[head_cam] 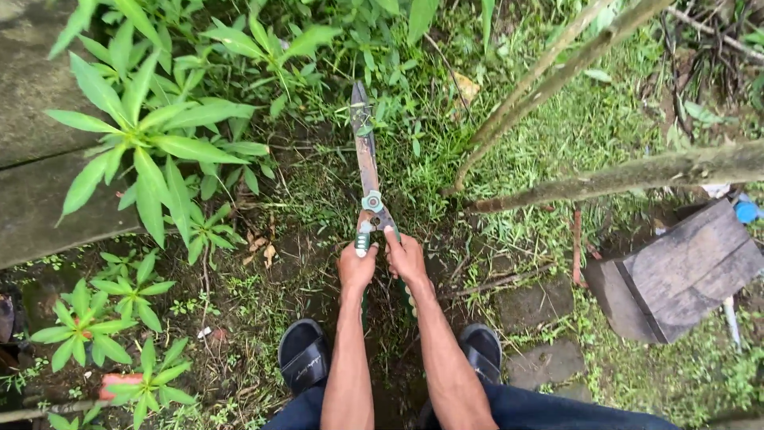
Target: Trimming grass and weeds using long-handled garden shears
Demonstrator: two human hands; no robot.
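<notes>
My left hand (356, 267) and my right hand (406, 256) each grip one handle of a pair of garden shears (367, 163). The shears point away from me, their rusty blades closed together over grass and low weeds. The handles are green and white, mostly hidden under my fingers. Both forearms reach forward from the bottom of the view. My feet in black sandals (303, 354) stand on dark soil below the hands.
Leafy green plants (147, 135) crowd the left side beside a concrete slab (32, 183). Thin mossy branches (621, 171) cross the upper right. A dark wooden box (684, 275) lies at right, with flat stones (537, 302) near my right foot.
</notes>
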